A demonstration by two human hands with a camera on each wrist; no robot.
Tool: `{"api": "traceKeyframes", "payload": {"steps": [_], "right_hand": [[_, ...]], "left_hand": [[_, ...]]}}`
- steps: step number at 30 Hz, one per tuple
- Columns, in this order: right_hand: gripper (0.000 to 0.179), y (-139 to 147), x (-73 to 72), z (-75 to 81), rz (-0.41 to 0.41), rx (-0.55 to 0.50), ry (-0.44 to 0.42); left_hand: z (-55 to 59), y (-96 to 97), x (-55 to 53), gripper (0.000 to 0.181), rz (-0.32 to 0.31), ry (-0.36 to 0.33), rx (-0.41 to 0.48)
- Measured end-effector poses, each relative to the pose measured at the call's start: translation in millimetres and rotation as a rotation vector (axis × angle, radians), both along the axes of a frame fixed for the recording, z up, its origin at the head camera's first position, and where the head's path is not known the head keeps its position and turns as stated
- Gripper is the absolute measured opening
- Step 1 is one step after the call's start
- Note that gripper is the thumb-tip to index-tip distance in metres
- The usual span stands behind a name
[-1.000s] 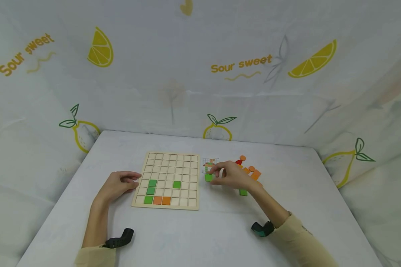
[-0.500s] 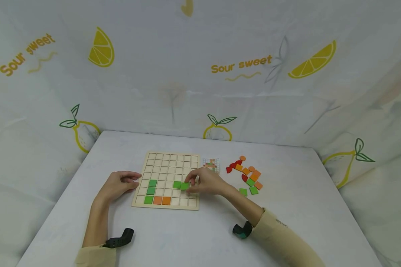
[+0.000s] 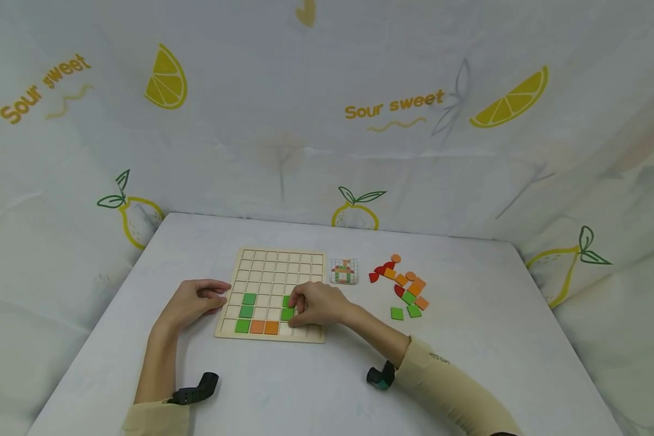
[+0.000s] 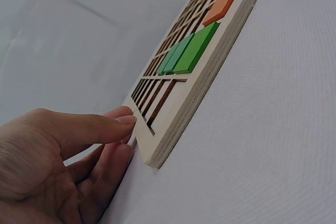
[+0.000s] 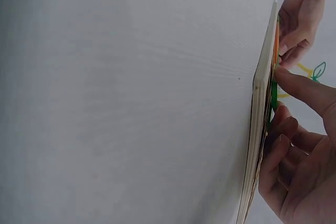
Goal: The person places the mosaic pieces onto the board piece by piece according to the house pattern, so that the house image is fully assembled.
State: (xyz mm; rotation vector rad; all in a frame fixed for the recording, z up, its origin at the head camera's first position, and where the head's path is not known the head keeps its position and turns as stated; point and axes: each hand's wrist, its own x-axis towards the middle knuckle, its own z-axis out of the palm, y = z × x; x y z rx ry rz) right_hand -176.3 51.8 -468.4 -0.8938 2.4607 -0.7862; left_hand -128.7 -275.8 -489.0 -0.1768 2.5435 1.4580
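A wooden grid board (image 3: 261, 264) lies on the table, with several green and orange square tiles in its lower cells. My right hand (image 3: 321, 304) is over the board's right side and pinches a green square tile (image 3: 287, 314) between thumb and fingers, right at a cell. Another green tile (image 3: 286, 301) is just above it, partly covered by the fingers. My left hand (image 3: 196, 301) rests at the board's left edge; in the left wrist view the thumb and fingertips of this hand (image 4: 73, 156) touch the edge near the corner, beside the green tiles (image 4: 197, 51).
Right of the board lies a small pattern card (image 3: 344, 271) with a coloured grid picture. Farther right is a loose spread of tiles: red pieces (image 3: 373, 277), orange squares (image 3: 416, 287), orange discs (image 3: 395, 258) and green squares (image 3: 396, 313). A white cloth covers the table (image 3: 272, 393).
My right hand has moved left from beside the card onto the board, bringing a green tile to below the other green tile on the right. The left hand has stayed still.
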Motion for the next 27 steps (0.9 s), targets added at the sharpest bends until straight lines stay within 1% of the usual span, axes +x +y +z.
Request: {"api": "traceKeyframes", "payload": {"steps": [3, 7, 18, 23, 27], "right_hand": [[0.025, 0, 1.0, 2.7, 0.000, 0.013, -0.002], [0.021, 2, 1.5, 5.7, -0.006, 0.023, 0.004], [0.013, 6, 0.4, 8.0, 0.003, -0.013, -0.015], [0.013, 16, -3.0, 14.3, -0.004, -0.040, -0.005], [0.014, 31, -7.9, 19.6, -0.011, -0.064, -0.016]], "left_hand": [[0.6, 0.2, -0.1, 0.040, -0.003, 0.003, -0.003], [1.0, 0.4, -0.1, 0.039, -0.004, 0.005, -0.005], [-1.0, 0.9, 0.9, 0.039, 0.002, 0.004, -0.006], [-1.1, 0.2, 0.8, 0.039, -0.004, 0.008, -0.004], [-0.9, -0.3, 0.4, 0.039, -0.009, 0.009, -0.004]]}}
